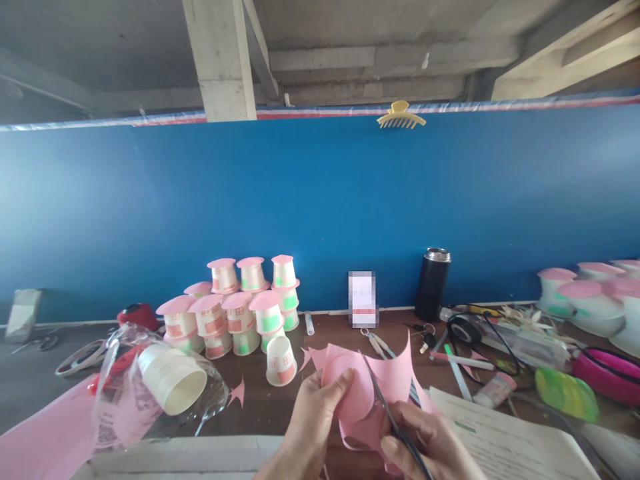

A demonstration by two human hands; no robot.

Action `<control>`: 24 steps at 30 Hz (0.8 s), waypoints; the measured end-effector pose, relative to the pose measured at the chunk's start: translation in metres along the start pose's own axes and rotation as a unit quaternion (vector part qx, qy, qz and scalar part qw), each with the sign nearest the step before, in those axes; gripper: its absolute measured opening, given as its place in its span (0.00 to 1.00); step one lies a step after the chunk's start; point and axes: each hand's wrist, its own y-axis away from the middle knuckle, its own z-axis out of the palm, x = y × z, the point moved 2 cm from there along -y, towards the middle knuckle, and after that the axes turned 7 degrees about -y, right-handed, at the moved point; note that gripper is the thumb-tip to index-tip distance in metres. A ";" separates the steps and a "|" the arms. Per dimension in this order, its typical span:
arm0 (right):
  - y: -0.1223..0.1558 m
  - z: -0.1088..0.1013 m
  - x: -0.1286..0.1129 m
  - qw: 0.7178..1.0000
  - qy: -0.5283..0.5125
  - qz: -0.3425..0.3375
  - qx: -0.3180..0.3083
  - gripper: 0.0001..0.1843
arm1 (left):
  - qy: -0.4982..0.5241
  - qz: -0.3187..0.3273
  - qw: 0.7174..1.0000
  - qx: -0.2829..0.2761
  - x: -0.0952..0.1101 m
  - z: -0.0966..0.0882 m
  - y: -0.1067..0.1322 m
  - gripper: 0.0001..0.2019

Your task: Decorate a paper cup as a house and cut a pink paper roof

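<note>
My left hand (314, 415) pinches a sheet of pink paper (353, 395), thumb on top, at a rounded piece. My right hand (423, 437) is closed round dark-handled scissors (382, 399), whose blades lie along the curved edge of that piece. Cut strips of the same paper hang to the right and below. Beyond my left hand a white paper cup (281, 361) with a red door and window drawn on it stands upside down. Behind it are stacked several similar cups (266, 313) with pink paper roofs.
At left, a clear plastic bag (120, 393) holds nested paper cups (175, 379) beside pink paper (47, 427). A black flask (433, 285) stands against the blue partition (320, 200). Markers (457, 373), cables, a printed sheet (515, 437) and more roofed cups (590, 308) lie to the right.
</note>
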 end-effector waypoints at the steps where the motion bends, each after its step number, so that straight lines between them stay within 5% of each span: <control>1: 0.000 0.000 0.000 1.000 -0.007 0.002 -0.001 0.31 | -0.020 0.003 1.000 0.001 0.001 -0.001 0.000 0.21; 16: 0.002 0.000 -0.005 0.999 -0.026 0.033 -0.025 0.29 | -0.193 0.053 0.979 0.035 0.007 -0.012 -0.003 0.17; 24: -0.001 -0.005 -0.004 1.000 -0.008 -0.002 -0.028 0.28 | -0.204 0.052 0.976 0.049 0.008 -0.015 -0.003 0.20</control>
